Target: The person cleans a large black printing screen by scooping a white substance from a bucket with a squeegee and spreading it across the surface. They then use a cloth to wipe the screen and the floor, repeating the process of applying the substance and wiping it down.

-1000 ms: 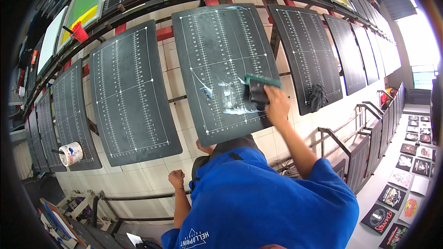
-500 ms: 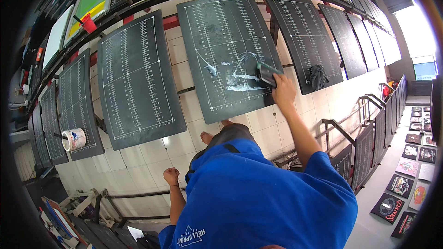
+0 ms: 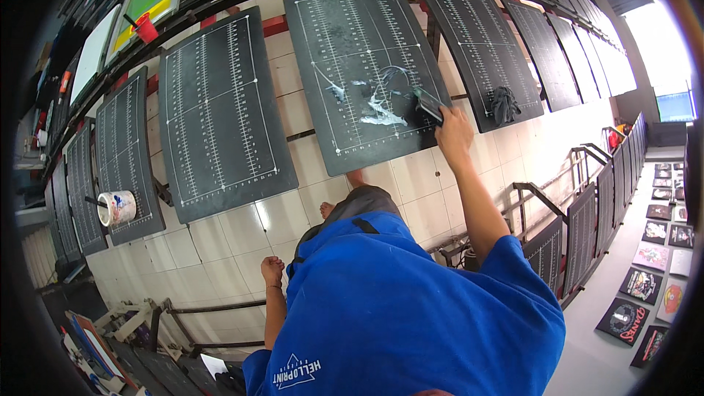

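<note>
My right hand (image 3: 455, 135) is closed around the handle of a flat, dark scraper (image 3: 428, 106), whose blade is at the right side of a black printing board (image 3: 367, 148) with white ruler lines. Smears of a whitish paste (image 3: 383, 114) lie on the board just left of the blade, with thinner streaks above. Whether the blade presses on the surface I cannot tell. Down at my left side hangs my left hand (image 3: 272, 271), fingers curled in and nothing visible in them, away from the boards.
A crumpled dark cloth (image 3: 505, 105) lies on the board to the right. Another ruled board (image 3: 227, 121) stands to the left. Beyond it, a stained white tub (image 3: 117, 207) rests on a board. Red cups (image 3: 145, 28) are at the far rail. Behind me runs another row of boards (image 3: 544, 253).
My right hand and the scraper have shifted slightly; the scraper is turned more. The broad paste streaks have been drawn into a smaller patch. My left hand stays curled at my side.
</note>
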